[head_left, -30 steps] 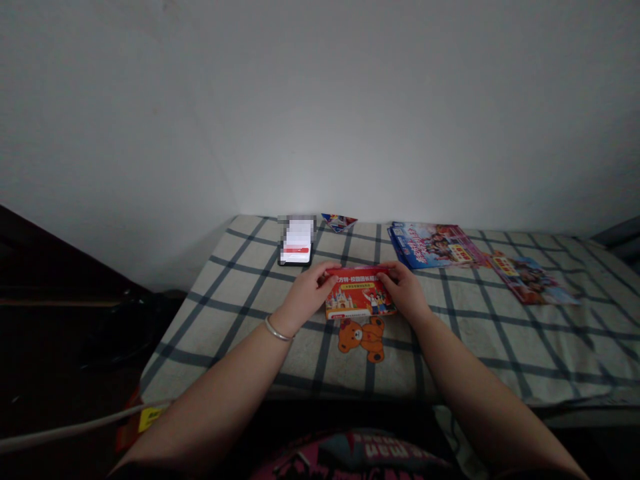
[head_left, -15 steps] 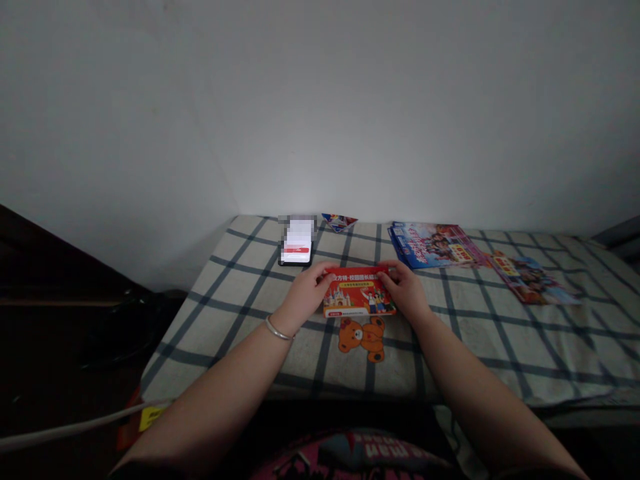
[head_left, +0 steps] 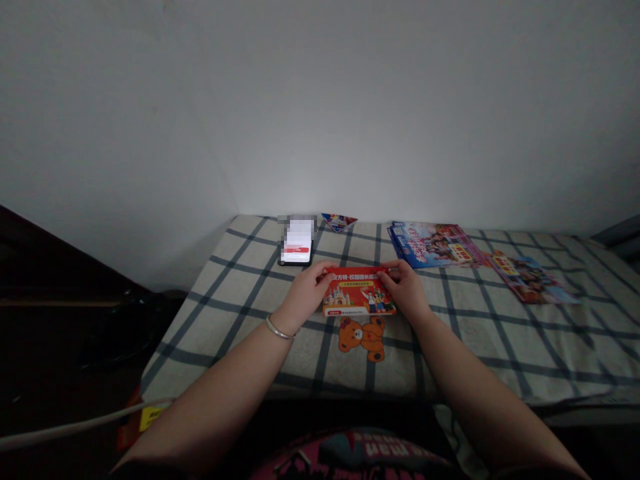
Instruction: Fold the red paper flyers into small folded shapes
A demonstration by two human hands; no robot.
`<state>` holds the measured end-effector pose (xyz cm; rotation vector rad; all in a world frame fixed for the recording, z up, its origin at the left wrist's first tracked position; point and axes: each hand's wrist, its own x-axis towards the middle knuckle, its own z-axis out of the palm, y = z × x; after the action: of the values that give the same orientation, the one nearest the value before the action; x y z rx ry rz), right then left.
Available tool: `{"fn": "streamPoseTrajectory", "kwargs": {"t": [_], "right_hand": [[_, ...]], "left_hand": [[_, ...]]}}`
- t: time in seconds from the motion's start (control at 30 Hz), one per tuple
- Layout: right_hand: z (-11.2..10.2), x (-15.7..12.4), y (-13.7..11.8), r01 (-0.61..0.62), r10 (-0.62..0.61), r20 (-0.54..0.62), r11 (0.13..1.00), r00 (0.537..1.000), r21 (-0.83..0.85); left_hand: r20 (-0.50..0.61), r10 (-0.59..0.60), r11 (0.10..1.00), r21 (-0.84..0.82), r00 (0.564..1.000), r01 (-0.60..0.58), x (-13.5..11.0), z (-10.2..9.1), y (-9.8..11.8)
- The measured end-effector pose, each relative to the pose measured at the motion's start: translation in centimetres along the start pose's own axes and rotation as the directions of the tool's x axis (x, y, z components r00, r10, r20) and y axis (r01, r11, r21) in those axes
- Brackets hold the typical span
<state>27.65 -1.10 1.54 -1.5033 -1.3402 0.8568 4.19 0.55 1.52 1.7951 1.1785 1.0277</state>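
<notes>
Between my hands is a red printed leaflet with a castle and cartoon figures on its face. Its top edge looks folded over. My left hand pinches the upper left corner between thumb and fingers, and a silver bangle circles that wrist. At the upper right corner, my right hand grips the leaflet the same way. Just below the leaflet's lower edge, a brown bear picture shows on the checked cloth. The fingers behind the leaflet are partly hidden.
Behind my left hand lies a lit phone, its screen partly blurred. A small folded paper triangle sits by the wall. To the right are a stack of colourful leaflets and another leaflet. A pale cable runs at lower left.
Almost nothing differs. Both hands stay on the leaflet's upper corners, with only a very slight shift of the leaflet's lower edge.
</notes>
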Motion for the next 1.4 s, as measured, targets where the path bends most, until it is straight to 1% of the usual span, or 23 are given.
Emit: {"fn": "streamPoseTrajectory", "kwargs": {"t": [0.1,0.17,0.23,0.3,0.43,0.6,0.87,1.03,1.13,1.2,1.3,1.4], "right_hand": [[0.0,-0.1,-0.5,-0.002,0.001,-0.025,1.0,1.0,-0.02],[0.0,-0.2,-0.6,0.016,-0.018,-0.028,0.999,0.999,-0.041],[0.0,-0.1,-0.6,0.036,-0.037,-0.021,0.998,0.999,-0.048],[-0.1,-0.1,-0.5,0.043,-0.044,-0.015,0.998,0.999,-0.037],[-0.1,0.0,-0.3,0.035,-0.035,-0.01,0.999,0.999,-0.008],[-0.1,-0.1,-0.5,0.035,-0.035,-0.009,0.999,0.999,-0.001],[-0.1,0.0,0.0,0.039,-0.04,-0.006,0.999,0.999,-0.016],[0.0,0.0,0.0,0.047,-0.047,-0.01,0.998,0.999,-0.035],[0.0,-0.1,-0.2,0.043,-0.043,-0.004,0.998,0.999,-0.047],[-0.1,-0.1,-0.3,0.043,-0.043,0.0,0.995,0.999,-0.086],[-0.1,-0.1,-0.3,0.045,-0.043,0.015,0.983,0.999,-0.177],[-0.2,0.1,-0.3,0.045,-0.035,0.041,0.956,0.999,-0.29]], "left_hand": [[-0.011,0.013,1.0,0.025,1.0,-0.013,0.0,0.0,0.1],[-0.049,0.01,0.999,0.032,0.999,-0.008,0.0,0.0,0.1],[-0.097,-0.015,1.0,0.023,0.995,0.017,0.0,0.0,0.1],[-0.121,-0.047,0.999,0.005,0.992,0.047,0.0,-0.1,0.3],[-0.098,-0.067,0.998,-0.019,0.993,0.066,0.1,-0.2,0.4],[-0.071,-0.066,0.997,-0.043,0.995,0.064,0.1,-0.1,-0.1],[-0.077,0.001,1.0,-0.017,0.997,-0.002,0.1,-0.1,-0.8],[-0.083,0.009,1.0,-0.008,0.997,-0.009,0.1,0.0,-0.9],[-0.086,0.011,0.999,0.041,0.996,-0.008,0.2,-0.2,-0.8],[-0.081,0.027,0.994,0.108,0.996,-0.018,0.2,-0.3,-0.6],[-0.061,0.056,0.967,0.25,0.997,-0.039,0.1,-0.6,-0.3],[-0.035,0.06,0.924,0.38,0.998,-0.042,0.0,-0.8,0.2]]}}
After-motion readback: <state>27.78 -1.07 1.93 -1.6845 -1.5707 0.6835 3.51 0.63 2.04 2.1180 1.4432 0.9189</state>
